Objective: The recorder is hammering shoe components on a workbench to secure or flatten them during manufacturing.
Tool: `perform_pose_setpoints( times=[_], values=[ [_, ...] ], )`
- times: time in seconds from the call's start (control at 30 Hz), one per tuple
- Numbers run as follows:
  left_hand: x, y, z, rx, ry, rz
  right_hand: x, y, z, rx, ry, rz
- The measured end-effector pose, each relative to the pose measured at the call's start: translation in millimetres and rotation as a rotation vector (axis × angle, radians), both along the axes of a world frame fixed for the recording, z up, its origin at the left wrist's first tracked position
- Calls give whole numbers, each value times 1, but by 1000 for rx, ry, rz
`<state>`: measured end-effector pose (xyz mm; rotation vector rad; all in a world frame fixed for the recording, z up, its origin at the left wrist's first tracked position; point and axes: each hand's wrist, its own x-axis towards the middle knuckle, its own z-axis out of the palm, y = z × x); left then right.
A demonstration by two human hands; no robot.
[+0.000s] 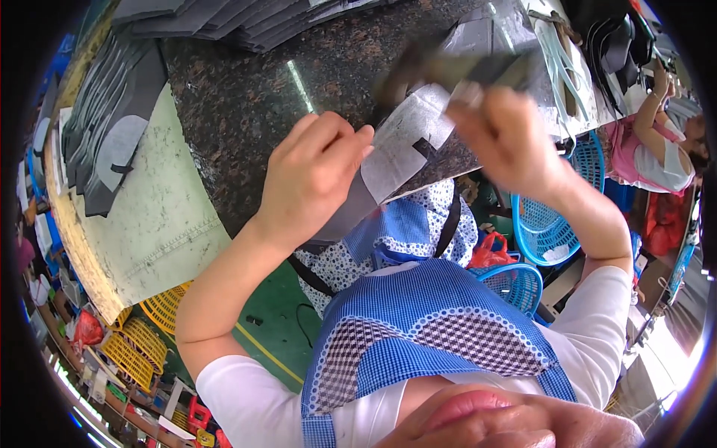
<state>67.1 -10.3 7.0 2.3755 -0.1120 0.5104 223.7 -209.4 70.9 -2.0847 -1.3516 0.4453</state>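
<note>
My left hand (314,175) presses down on a flat grey cut piece (407,145) that lies at the near edge of a dark speckled stone slab (246,97). My right hand (508,138) grips the handle of a hammer (448,71), raised above the piece and blurred by motion. The hammer's head shows dark at about the slab's middle. Part of the grey piece hangs over the slab's edge under my left palm.
Stacks of dark grey cut pieces (104,119) lie to the left and along the far edge (246,19). A pale cloth-covered bench top (157,216) adjoins the slab. Blue plastic baskets (553,224) and yellow crates (142,343) stand on the floor. Another person (657,149) sits at right.
</note>
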Motion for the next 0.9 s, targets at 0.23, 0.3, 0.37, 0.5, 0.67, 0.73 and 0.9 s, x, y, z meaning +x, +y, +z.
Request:
perform_pose_setpoints(
  times=[0.23, 0.3, 0.37, 0.5, 0.67, 0.73, 0.9],
  values=[
    [14, -12, -3, 258, -91, 100, 8, 4, -1, -3, -81, -58],
    [16, -2, 8, 177, 101, 68, -2, -7, -14, -24, -138, 175],
    [8, 10, 14, -60, 265, 19, -2, -6, -14, 6, -166, 173],
    [0, 9, 4, -96, 146, -66, 9, 7, -14, 15, 34, -100],
    [-5, 1, -2, 78, 1, -33, -7, 0, -4, -67, 39, 82],
    [-1, 0, -4, 115, -19, -17, 2, 6, -7, -59, 113, -161],
    [2, 9, 11, 49, 175, -26, -19, -14, -16, -95, -95, 160]
  ],
)
